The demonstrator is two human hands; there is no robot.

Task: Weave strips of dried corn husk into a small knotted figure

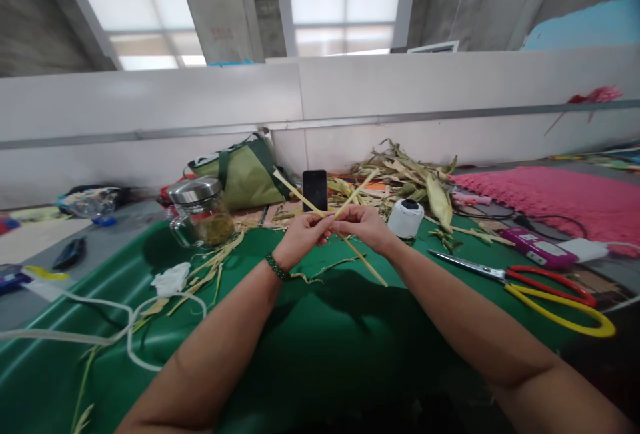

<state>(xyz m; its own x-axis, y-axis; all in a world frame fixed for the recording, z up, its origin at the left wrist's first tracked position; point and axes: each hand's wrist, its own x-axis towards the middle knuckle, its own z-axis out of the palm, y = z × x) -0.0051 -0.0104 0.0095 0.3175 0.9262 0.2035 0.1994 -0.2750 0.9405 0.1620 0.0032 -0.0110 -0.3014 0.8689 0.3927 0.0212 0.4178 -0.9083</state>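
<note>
Two narrow, pale yellow strips, perhaps of corn husk, cross between my fingertips above a green sheet (pixel 320 347). One husk strip (pixel 367 266) runs from upper left to lower right, and another husk strip (pixel 361 189) slants up to the right. My left hand (pixel 303 234), with a green bead bracelet (pixel 274 266) at the wrist, is closed in a pinch at the crossing. Touching it, my right hand (pixel 367 226) pinches the strips from the other side. Exactly which strip each hand grips is partly hidden by the fingers.
A phone (pixel 315 189) stands behind my hands. Right are a white thread spool (pixel 406 219), scissors (pixel 505 274), a purple power strip (pixel 540 247) and pink fabric (pixel 550 201). Dried husks (pixel 400 174) pile at the back. Left are a glass jar (pixel 203 217), a green bag (pixel 245 177) and a white cord (pixel 65 337).
</note>
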